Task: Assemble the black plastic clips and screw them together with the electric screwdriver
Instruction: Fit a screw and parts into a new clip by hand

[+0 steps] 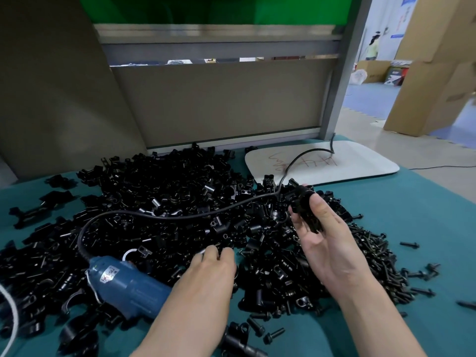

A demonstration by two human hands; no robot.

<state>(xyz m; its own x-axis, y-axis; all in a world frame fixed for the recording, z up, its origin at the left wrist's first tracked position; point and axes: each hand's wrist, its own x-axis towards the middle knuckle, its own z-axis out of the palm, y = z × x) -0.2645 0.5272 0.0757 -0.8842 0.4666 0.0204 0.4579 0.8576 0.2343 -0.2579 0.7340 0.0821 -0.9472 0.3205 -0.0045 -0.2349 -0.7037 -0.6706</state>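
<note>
Right hand [324, 240], palm up, curls round glossy black clips [306, 210]. Left hand [208, 269] has its fingertips in the clip pile [167, 197]; grip indeterminate. The smooth blue screwdriver [128, 284] lies on the pile beside it.

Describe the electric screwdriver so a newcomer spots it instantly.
A big heap of black clips covers the teal table cover. At its near left lies the electric screwdriver. It is the only blue thing there, trailing a black cord.

Grey partition [221, 99], teal tabletop [412, 215], stacked cardboard boxes [432, 73]
</note>
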